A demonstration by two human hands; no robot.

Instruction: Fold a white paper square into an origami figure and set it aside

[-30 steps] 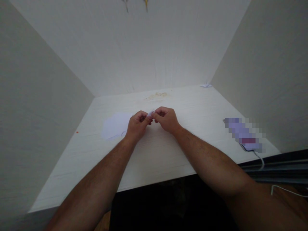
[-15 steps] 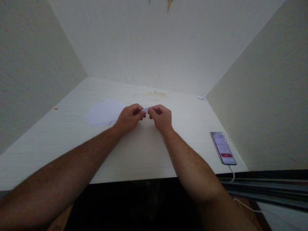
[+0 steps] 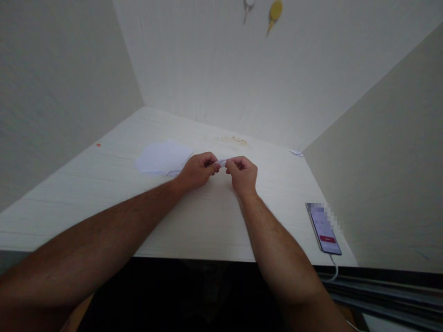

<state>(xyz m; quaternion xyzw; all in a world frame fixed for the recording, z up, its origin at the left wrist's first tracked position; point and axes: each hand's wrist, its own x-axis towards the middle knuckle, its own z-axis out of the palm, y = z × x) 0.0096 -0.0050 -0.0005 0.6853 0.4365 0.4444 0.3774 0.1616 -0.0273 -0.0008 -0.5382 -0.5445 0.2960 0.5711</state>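
Observation:
A small white piece of folded paper [image 3: 222, 163] is held between my two hands, above the middle of the white desk [image 3: 204, 221]. My left hand [image 3: 200, 170] pinches its left end between thumb and fingers. At the other end, my right hand [image 3: 243, 174] grips it in the same way, and most of the paper is hidden by the fingers. Just left of my left hand lie white paper sheets [image 3: 161, 157], loosely overlapping on the desk.
A phone [image 3: 323, 228] with a lit screen lies near the right front edge, its white cable [image 3: 335, 268] hanging over. Folded white paper [image 3: 296, 152] sits in the back right corner. Panels enclose three sides. A yellow hook [image 3: 276, 11] is on the back wall.
The camera view has tilted and shifted, so more of the back wall shows. Both hands keep their pinch on the paper, with little visible change.

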